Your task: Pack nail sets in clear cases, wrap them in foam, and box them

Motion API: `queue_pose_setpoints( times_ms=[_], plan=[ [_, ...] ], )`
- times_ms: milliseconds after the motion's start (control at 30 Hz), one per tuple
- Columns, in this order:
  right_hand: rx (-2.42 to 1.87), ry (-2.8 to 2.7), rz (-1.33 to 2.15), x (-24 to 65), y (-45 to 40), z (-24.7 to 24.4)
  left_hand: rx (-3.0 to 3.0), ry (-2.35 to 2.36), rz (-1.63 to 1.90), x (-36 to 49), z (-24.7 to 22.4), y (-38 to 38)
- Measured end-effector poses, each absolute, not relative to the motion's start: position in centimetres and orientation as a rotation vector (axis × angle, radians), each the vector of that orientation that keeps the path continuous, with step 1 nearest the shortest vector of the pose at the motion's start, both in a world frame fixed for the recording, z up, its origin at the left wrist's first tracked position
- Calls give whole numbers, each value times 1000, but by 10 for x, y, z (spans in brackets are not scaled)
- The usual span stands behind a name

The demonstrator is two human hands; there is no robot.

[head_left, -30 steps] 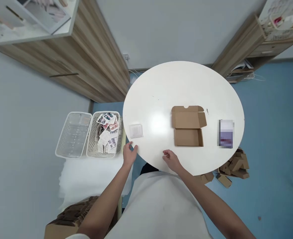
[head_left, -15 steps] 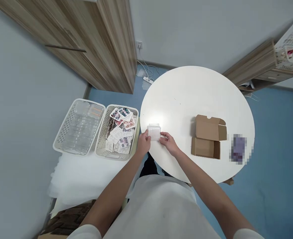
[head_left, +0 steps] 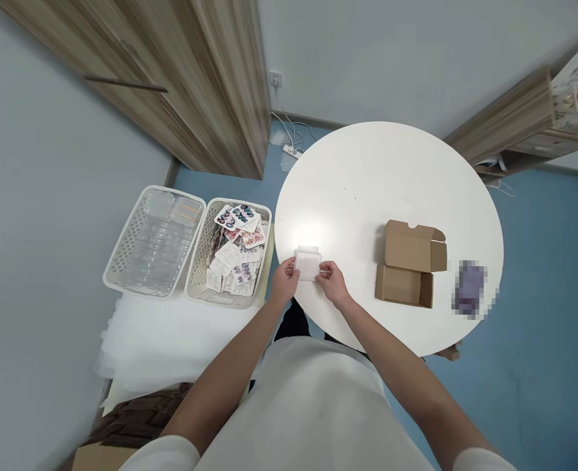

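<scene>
Between my two hands is a small translucent plastic box (head_left: 308,264), held just over the near left part of the round white table. My left hand (head_left: 285,280) grips its left edge with thumb and fingers. On the opposite side, my right hand (head_left: 332,281) pinches the right edge. A pale flap or lid edge shows at the far side of the box; what lies inside cannot be made out. To the right, an open brown cardboard box (head_left: 407,288) sits on the table, its lid folded back.
Left of the table (head_left: 367,163) stand two white baskets: one (head_left: 115,265) with several clear plastic boxes, the other (head_left: 195,288) with several printed cards of coloured oval pieces. White sheets (head_left: 161,333) lie below them. A blurred purple item (head_left: 469,288) is at the table's right.
The plastic box has shifted slightly right between my hands, and its flat face now shows more squarely. Both hands keep their hold. The view has tilted a little.
</scene>
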State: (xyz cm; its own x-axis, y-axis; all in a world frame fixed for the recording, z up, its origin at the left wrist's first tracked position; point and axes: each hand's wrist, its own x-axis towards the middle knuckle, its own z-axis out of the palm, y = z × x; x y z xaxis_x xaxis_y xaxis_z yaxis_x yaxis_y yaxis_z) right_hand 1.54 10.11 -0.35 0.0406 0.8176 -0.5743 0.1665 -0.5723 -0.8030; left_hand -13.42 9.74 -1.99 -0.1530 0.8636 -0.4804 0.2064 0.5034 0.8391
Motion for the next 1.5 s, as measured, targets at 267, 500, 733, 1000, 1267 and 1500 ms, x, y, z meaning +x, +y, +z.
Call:
queue_pose_setpoints(
  times_ms=[267, 500, 733, 1000, 1267, 1500],
  plan=[
    [-1719, -964, 1487, 63, 76, 20, 1027, 1583, 771, -86, 5, 81],
    [-1713, -1012, 1338, 141, 55, 38, 1175, 1502, 829, -5, 27, 70],
    [-1727, -1095, 1182, 220, 42, 36, 1277, 1474, 725, 74, 33, 69],
    [-1799, -1285, 1200, 261, 44, 18, 1490, 1370, 538, 104, 32, 71],
    [-1884, -1470, 1278, 263, 52, 10, 1616, 1502, 348, 108, 21, 73],
    [-1886, -1522, 1294, 258, 49, 7, 1667, 1571, 192, 115, 16, 74]
  ],
)
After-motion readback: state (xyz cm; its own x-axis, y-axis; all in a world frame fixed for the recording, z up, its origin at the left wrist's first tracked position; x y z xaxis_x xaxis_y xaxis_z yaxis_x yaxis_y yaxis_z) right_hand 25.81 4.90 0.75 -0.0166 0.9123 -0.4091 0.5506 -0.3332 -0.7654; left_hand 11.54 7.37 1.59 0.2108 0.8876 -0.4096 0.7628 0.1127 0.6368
